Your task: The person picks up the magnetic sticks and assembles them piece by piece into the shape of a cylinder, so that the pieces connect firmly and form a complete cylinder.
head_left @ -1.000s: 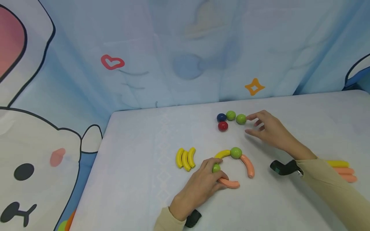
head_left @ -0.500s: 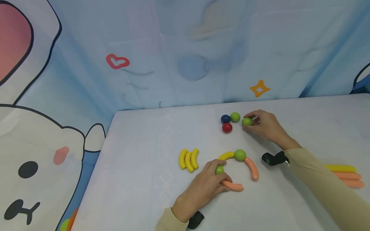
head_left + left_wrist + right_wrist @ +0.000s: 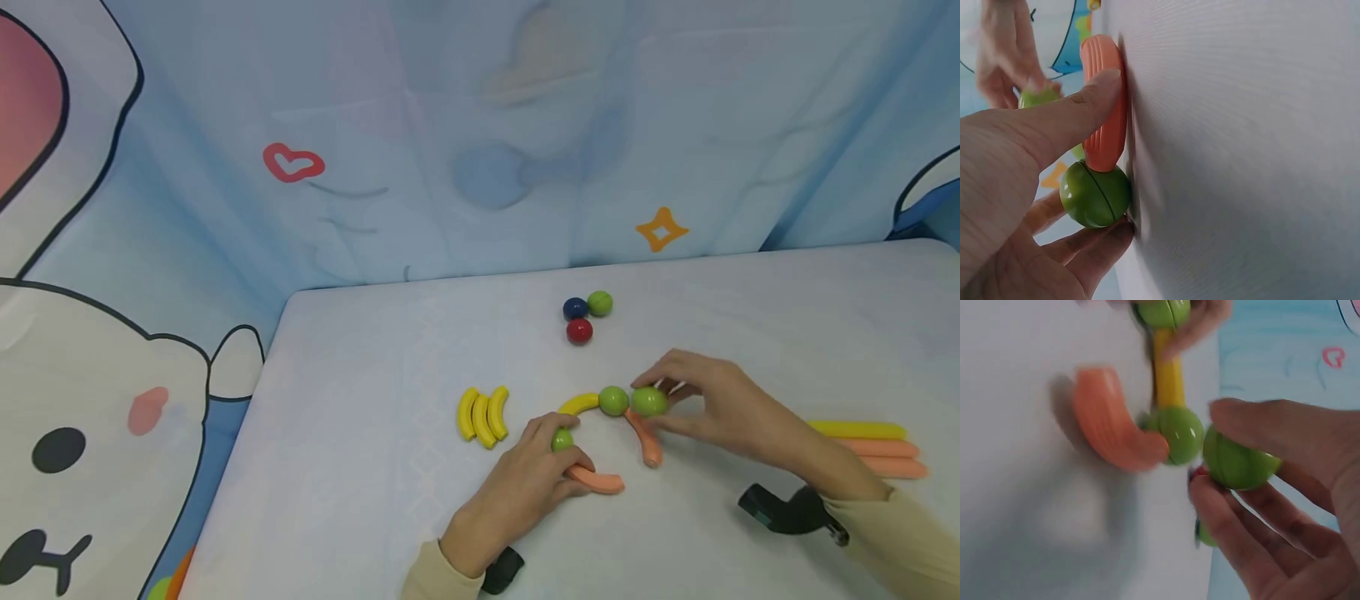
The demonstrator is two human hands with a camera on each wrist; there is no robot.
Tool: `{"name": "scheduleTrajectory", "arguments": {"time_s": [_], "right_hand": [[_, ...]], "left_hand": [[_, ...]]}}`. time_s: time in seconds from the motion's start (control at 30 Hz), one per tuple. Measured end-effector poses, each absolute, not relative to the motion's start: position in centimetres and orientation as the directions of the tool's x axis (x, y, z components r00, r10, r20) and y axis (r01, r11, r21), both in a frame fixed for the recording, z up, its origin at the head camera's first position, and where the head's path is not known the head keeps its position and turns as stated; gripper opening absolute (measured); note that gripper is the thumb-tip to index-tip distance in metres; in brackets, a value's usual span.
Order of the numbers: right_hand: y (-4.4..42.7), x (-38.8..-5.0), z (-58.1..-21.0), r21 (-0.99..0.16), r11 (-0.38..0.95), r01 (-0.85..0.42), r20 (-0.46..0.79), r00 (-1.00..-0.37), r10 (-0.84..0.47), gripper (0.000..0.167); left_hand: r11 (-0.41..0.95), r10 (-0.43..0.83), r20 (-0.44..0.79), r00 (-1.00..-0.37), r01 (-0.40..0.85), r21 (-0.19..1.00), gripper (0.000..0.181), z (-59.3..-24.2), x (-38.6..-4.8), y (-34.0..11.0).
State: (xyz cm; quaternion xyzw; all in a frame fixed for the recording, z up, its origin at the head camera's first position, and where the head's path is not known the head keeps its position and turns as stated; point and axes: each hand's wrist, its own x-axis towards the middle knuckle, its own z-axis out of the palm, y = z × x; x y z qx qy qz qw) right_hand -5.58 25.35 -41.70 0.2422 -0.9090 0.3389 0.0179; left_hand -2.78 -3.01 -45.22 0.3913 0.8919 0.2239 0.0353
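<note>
The left green ball (image 3: 562,439) touches a curved orange rod (image 3: 604,483); the left hand (image 3: 517,471) grips both, thumb on the rod. Rightward, a curved yellow rod (image 3: 579,404) joins that ball to the middle green ball (image 3: 613,401), which meets a second orange rod (image 3: 643,440). Just beside it, the right hand (image 3: 723,408) pinches a third green ball (image 3: 649,401). Farthest right lies a straight yellow rod (image 3: 858,430).

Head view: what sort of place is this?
Probably an indoor recording corner: a cartoon-printed backdrop hangs behind a white-covered table, and the right hand, with a black device at its wrist, holds a green ball.
</note>
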Motion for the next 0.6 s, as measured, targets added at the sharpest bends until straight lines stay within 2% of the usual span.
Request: {"name": "scheduleTrajectory", "arguments": {"time_s": [0.1,0.27,0.4,0.6], "right_hand": [[25.1,-3.9,-42.0,-0.602,0.62,-0.503,0.167,-0.839,-0.518,0.049],[24.3,-2.5,-42.6,-0.594,0.623,-0.508,0.061,-0.801,-0.596,0.043],[23.6,-2.0,-43.0,-0.537,0.661,-0.524,0.013,-0.789,-0.615,0.041],[22.7,-1.4,-43.4,-0.466,0.697,-0.545,0.008,-0.79,-0.613,0.043]], "left_hand": [[0.591,0.711,0.129,-0.692,0.687,0.423,0.015,-45.3,-2.7,-3.0],[0.584,0.707,0.186,-0.683,0.711,0.391,0.014,-45.4,-2.6,-3.0],[0.584,0.708,0.199,-0.677,0.721,0.372,0.015,-45.5,-2.7,-2.9],[0.603,0.715,0.146,-0.683,0.709,0.365,0.016,-45.5,-2.7,-2.8]]}}
